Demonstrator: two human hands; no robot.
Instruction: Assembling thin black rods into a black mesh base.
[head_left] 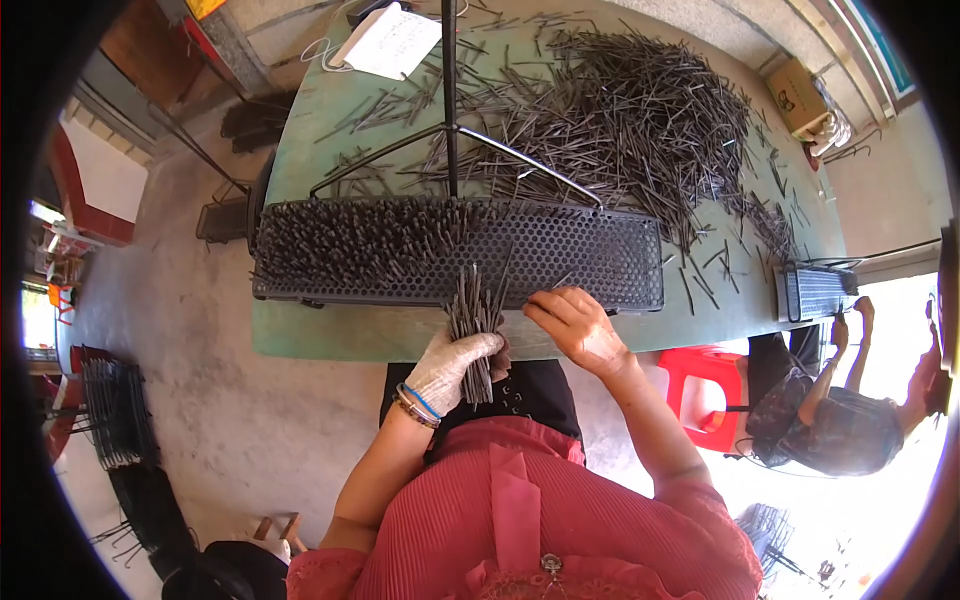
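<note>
We have a long black tray (590, 255) lying crosswise on the green bench (335, 340), close to the bench's near edge, its top full of small round holes. Dark thin sticks (360, 240) stand packed in the holes over the tray's left half and a little past its middle, while most of its right half shows bare mesh. Just in front of the tray's middle, we see the left hand (450, 368), in a pale glove, closed around an upright bundle of sticks (474, 315) (a blue band and other bracelets circle that wrist). The bare right hand (580, 330) is at the tray's front edge, right of the bundle, thumb and finger drawn together; we cannot tell whether a stick is between them. A metal frame (450, 90) rises behind the tray, and beyond its right half we find a big loose heap of sticks (650, 110). Behind the tray's left half lies a white paper (390, 42). Well to the tray's right, a co-worker (830, 420) reaches to a smaller rack (820, 293), and a red stool (690, 400) sits nearer.
</note>
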